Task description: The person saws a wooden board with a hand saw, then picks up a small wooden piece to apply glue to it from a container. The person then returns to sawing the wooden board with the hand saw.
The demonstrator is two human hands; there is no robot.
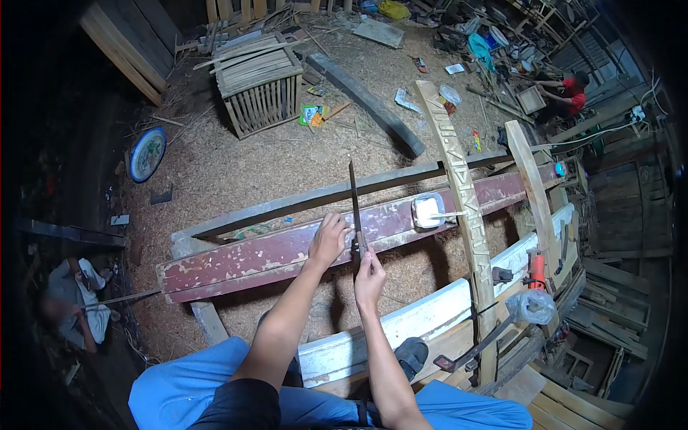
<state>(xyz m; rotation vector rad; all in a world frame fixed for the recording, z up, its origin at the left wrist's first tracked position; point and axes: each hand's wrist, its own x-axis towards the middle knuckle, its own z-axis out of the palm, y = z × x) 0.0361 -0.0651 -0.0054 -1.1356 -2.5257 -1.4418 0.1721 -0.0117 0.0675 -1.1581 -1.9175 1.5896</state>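
Observation:
Over the worn red plank (251, 259), my left hand (329, 239) is closed with bent fingers beside a long dark blade-like tool (355, 203); what its fingertips pinch is too small to tell. My right hand (369, 276) pinches the lower part of that tool, whose narrow end points away from me. To the right on the plank stands a clear square tub (428, 211) of white material, with a stick resting across its edge. A carved wooden board (464, 193) crosses over the plank beside the tub.
A slatted wooden crate (259, 86) and a dark beam (369, 104) lie ahead. White boards (401, 326), a red power tool (536, 270) and a curved timber (534, 186) are nearer right. One person (79, 301) sits at far left, another (566, 99) at upper right.

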